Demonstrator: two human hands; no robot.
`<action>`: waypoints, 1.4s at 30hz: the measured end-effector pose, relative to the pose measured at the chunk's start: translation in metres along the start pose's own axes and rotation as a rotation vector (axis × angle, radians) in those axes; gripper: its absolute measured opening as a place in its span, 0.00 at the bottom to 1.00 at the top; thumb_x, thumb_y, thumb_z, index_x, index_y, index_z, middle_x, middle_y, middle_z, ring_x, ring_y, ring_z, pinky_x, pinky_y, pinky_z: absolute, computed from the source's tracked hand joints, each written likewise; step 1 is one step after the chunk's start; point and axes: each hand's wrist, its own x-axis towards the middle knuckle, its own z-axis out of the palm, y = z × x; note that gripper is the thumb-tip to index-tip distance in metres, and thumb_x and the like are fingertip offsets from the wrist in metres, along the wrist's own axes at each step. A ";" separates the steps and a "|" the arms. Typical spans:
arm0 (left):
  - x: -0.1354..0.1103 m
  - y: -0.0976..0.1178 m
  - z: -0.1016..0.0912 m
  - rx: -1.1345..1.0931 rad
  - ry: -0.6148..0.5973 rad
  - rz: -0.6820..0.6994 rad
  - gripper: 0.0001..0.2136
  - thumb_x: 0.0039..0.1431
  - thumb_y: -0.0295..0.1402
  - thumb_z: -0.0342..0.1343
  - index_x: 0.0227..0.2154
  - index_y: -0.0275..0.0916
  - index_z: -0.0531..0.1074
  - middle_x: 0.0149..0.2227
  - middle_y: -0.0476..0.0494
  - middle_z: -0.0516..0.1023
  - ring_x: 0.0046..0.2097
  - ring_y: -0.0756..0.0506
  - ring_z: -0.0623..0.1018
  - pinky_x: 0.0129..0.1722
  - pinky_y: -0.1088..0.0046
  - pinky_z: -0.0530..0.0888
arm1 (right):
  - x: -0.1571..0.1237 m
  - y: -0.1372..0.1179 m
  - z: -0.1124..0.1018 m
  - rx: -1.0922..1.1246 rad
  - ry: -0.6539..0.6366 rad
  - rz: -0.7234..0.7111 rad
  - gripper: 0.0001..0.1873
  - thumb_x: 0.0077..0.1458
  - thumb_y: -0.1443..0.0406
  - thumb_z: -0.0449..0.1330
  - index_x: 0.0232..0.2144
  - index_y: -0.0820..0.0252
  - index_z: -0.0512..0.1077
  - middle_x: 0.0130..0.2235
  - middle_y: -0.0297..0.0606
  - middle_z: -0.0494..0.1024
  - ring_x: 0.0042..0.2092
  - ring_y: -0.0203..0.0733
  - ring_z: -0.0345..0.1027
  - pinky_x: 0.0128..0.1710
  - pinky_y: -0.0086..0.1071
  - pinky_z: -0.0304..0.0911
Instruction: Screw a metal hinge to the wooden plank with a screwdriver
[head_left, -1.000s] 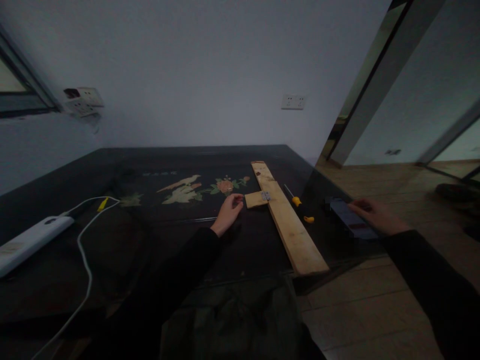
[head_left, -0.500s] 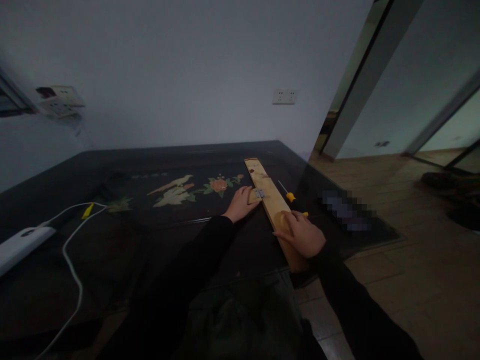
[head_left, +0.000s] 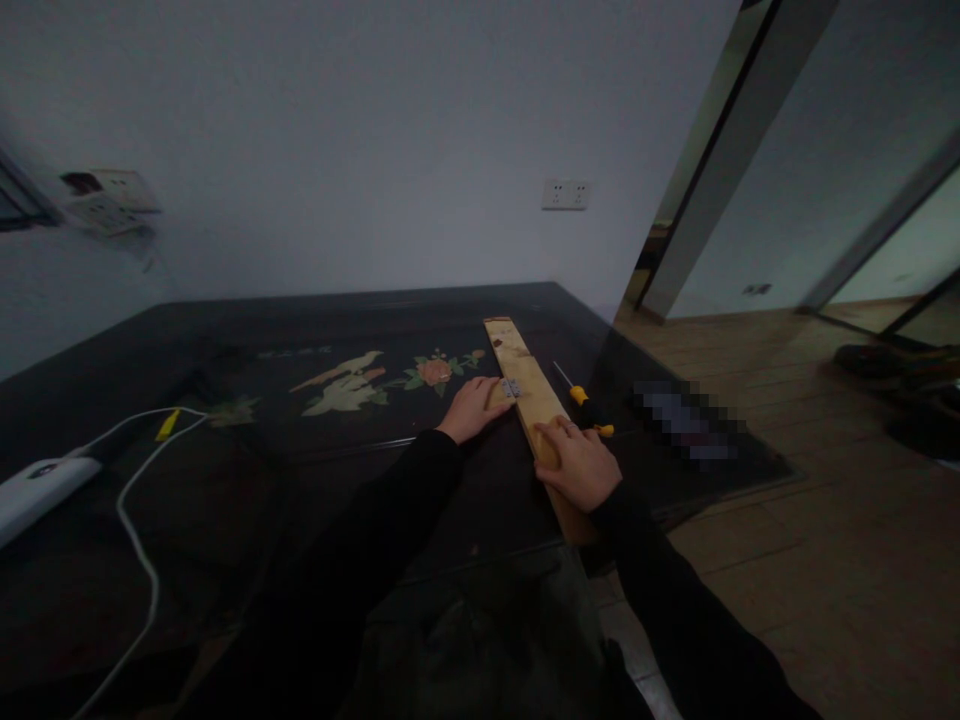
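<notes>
A long pale wooden plank [head_left: 525,375] lies on a dark table [head_left: 300,470] with a painted bird and flower pattern. A short wooden piece is joined to the plank's left side by a small metal hinge [head_left: 511,388]. My left hand [head_left: 471,408] lies flat on that short piece, fingers stretched out. My right hand [head_left: 576,462] rests palm down on the plank's middle, fingers loosely curved over the wood. A screwdriver with a yellow handle [head_left: 576,393] lies just right of the plank.
A blurred-out flat object [head_left: 686,420] sits near the table's right edge. A white power strip [head_left: 37,485] with a white cable [head_left: 135,530] lies at the left. Wall sockets [head_left: 565,193] are on the far wall. Wooden floor extends to the right.
My right hand left the flat object at the right edge and came down onto the plank. My left hand slid forward onto the short hinged piece.
</notes>
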 end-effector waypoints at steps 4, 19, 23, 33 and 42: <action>-0.008 -0.002 -0.014 0.012 0.018 -0.023 0.23 0.39 0.37 0.69 0.42 0.43 0.75 0.46 0.39 0.73 0.52 0.36 0.68 0.59 0.61 0.57 | -0.002 -0.015 -0.005 0.034 0.007 0.006 0.29 0.52 0.55 0.55 0.57 0.51 0.64 0.60 0.40 0.64 0.50 0.55 0.65 0.45 0.42 0.62; -0.052 0.004 -0.078 0.156 -0.001 -0.024 0.23 0.39 0.38 0.69 0.43 0.44 0.76 0.45 0.39 0.75 0.50 0.35 0.70 0.56 0.59 0.61 | -0.029 -0.064 0.003 0.069 0.009 -0.035 0.29 0.50 0.55 0.56 0.56 0.48 0.65 0.58 0.40 0.66 0.51 0.53 0.63 0.43 0.40 0.65; -0.051 0.004 -0.085 0.177 -0.034 -0.014 0.24 0.38 0.38 0.69 0.42 0.43 0.76 0.44 0.39 0.75 0.49 0.35 0.71 0.55 0.59 0.62 | -0.033 -0.071 0.001 0.078 0.000 -0.024 0.29 0.50 0.55 0.57 0.56 0.48 0.65 0.59 0.40 0.66 0.51 0.54 0.63 0.42 0.40 0.65; -0.052 -0.006 -0.092 0.479 -0.222 0.066 0.26 0.51 0.44 0.60 0.52 0.40 0.68 0.49 0.37 0.70 0.51 0.37 0.69 0.55 0.56 0.64 | -0.051 -0.049 0.015 0.293 -0.074 -0.202 0.32 0.54 0.52 0.58 0.59 0.54 0.63 0.64 0.43 0.57 0.62 0.56 0.53 0.58 0.48 0.56; -0.052 -0.008 -0.087 0.551 -0.181 0.076 0.28 0.52 0.49 0.57 0.53 0.39 0.67 0.51 0.37 0.68 0.53 0.39 0.69 0.55 0.59 0.65 | 0.005 -0.015 -0.026 0.715 0.191 -0.462 0.15 0.57 0.59 0.57 0.44 0.60 0.73 0.45 0.42 0.77 0.47 0.41 0.70 0.49 0.37 0.64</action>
